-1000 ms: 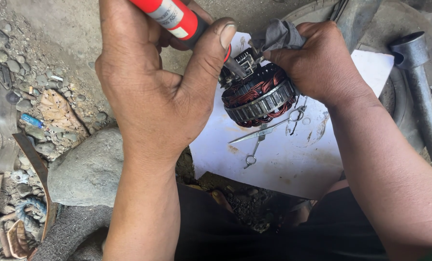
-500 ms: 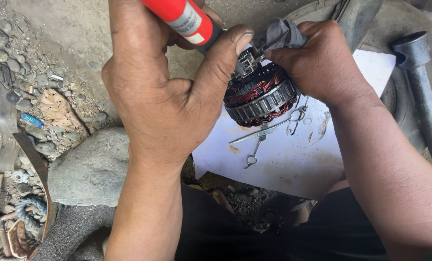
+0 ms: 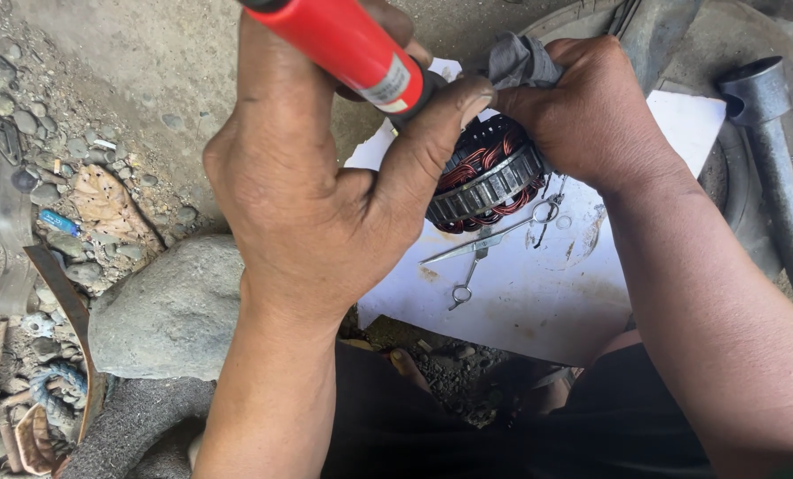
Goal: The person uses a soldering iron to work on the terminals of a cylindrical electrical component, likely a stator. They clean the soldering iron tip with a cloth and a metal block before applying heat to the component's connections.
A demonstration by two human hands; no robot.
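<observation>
The stator [image 3: 489, 177], a round ring of stacked steel plates wound with copper-red wire, sat tilted just above the white sheet [image 3: 538, 293], held between both hands. The right hand [image 3: 591, 115] was closed around its upper right side, with a grey rag [image 3: 516, 60] bunched between the fingers and the coil. The left hand [image 3: 325, 186] was wrapped around a red-handled tool [image 3: 343, 40], its thumb pressed against the rim of the stator on the left; the working tip was hidden behind the thumb and the coil, so its exact contact point could not be told.

Judging from this, the work on the windings looked to be in mid course: the coils appeared whole and in place, the tool was applied at the top of the ring, and nothing showed a finished or reassembled part. How much was left could not be read from this view.

The red handle carried 1 pale band label near its black collar, wrapped around the barrel. On the sheet below the stator lay a pair of small metal scissors [image 3: 481, 248] with ring handles, near oily stains. A grey metal tube [image 3: 769, 151] lay well apart to the right, on a dark round base. To the left a large grey stone [image 3: 165, 310] rested on gravel, and farther left a small blue wrapper [image 3: 59, 222] lay among the pebbles.
</observation>
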